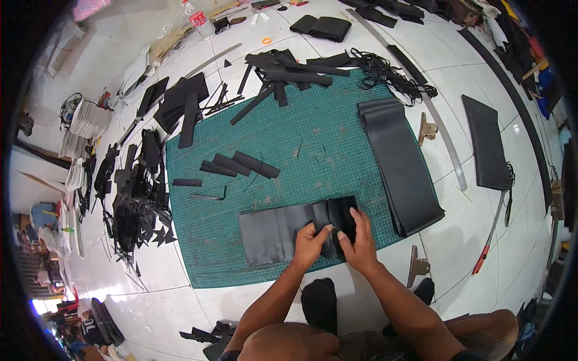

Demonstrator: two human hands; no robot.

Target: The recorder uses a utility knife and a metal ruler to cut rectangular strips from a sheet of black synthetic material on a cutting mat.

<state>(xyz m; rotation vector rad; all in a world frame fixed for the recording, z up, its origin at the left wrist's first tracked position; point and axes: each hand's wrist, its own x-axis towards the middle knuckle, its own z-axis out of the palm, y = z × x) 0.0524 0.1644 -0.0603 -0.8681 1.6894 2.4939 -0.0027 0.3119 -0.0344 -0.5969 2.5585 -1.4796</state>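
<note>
A long sheet of black, leather-like material point(265, 237) lies across the near edge of the green cutting mat point(241, 265). Its right part is bunched into upright folds. Closed on one of those folds is my left hand point(309, 245), its thumb on top and its other fingers partly hidden. My right hand point(360, 243) grips the folded right end, thumb on the near side and fingers around the far edge. To the right of my hands, a stack of long black strips point(400, 168) rests on the mat. Several small black pieces point(232, 165) lie beyond the sheet.
Black offcuts point(135, 204) heap up left of the mat, and more strips point(289, 69) cover its far edge. At right are two metal clamps point(427, 129), a steel ruler point(442, 132), a black panel point(486, 141) and a red-handled tool point(481, 259). My socked foot point(320, 304) is near the mat.
</note>
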